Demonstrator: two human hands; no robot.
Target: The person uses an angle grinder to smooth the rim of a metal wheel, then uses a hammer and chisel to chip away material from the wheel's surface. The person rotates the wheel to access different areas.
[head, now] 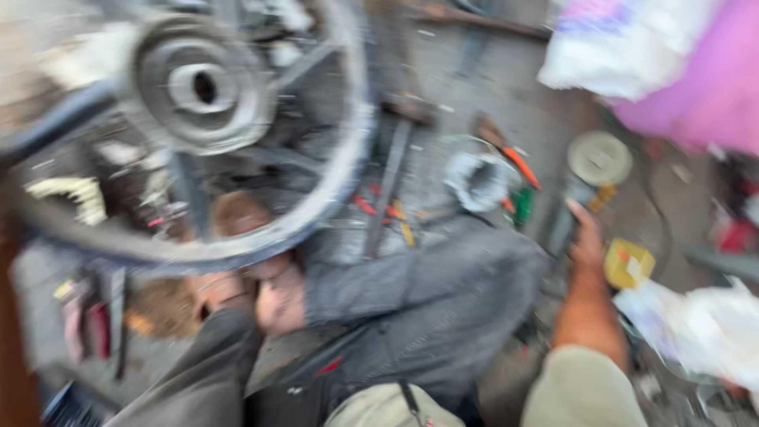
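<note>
Head view, heavy motion blur throughout. Near edge: grey trouser leg of the person fills the centre, w/ pale khaki sleeves at bottom centre and bottom right.

Left hand: lies on the left thigh, just under the rim of the dark spoked metal wheel. Fingers look curled, touching or nearly touching the rim; whether they grip it cannot be told through the blur. The wheel stands close to the lens at upper left, w/ a round grey metal hub at its middle and flat spokes running to the rim.

Right hand: arm stretched fwd at right, fingers wrapped round the body of a grey angle grinder w/ pale round disc. The grinder sits past the right knee, disc end farthest from the person.

Just right of that hand: small yellow box on the ground. Mid-distance, centre: grey metal ring-shaped part, w/ red- and orange-handled tools beside it on the grey concrete floor. Far right: white plastic bags, and a pink cloth at top.
</note>
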